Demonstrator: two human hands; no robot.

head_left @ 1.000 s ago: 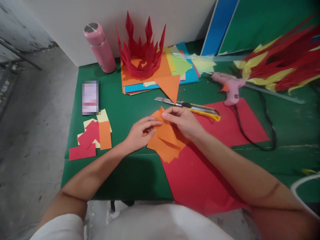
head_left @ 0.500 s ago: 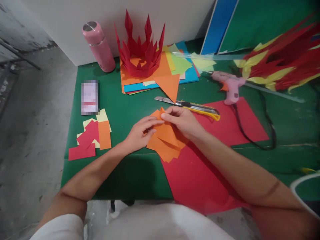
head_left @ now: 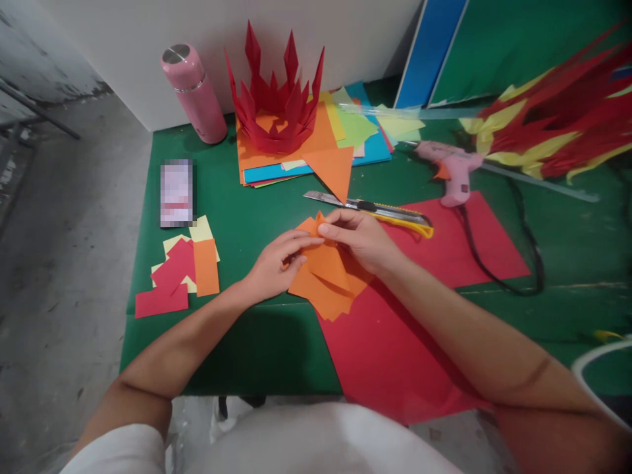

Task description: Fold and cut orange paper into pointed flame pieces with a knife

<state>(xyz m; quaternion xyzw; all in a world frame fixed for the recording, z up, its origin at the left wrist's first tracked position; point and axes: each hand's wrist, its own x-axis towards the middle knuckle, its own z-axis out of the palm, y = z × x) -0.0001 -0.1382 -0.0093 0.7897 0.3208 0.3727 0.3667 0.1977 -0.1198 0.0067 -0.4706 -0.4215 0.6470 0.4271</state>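
Several orange paper pieces [head_left: 328, 280] lie in a small overlapping pile on the green table, partly over a large red sheet [head_left: 390, 355]. My right hand [head_left: 363, 238] is closed on a folded orange paper [head_left: 319, 220] at the top of this pile, pinching it between thumb and fingers so that its tip points up. From the left, my left hand [head_left: 279, 263] rests on the orange paper with fingers stretched out and the thumb apart. Its fingertips reach close to my right thumb. Just beyond my hands lies a yellow utility knife [head_left: 390, 214] with its blade out.
Behind stand a pink bottle [head_left: 197, 99] and a red paper crown [head_left: 276, 125] on stacked coloured sheets [head_left: 266, 174]. A pink glue gun [head_left: 457, 171] with a black cord lies right, near red-yellow paper flames [head_left: 557, 125]. At left are a phone [head_left: 176, 192] and paper scraps [head_left: 175, 266].
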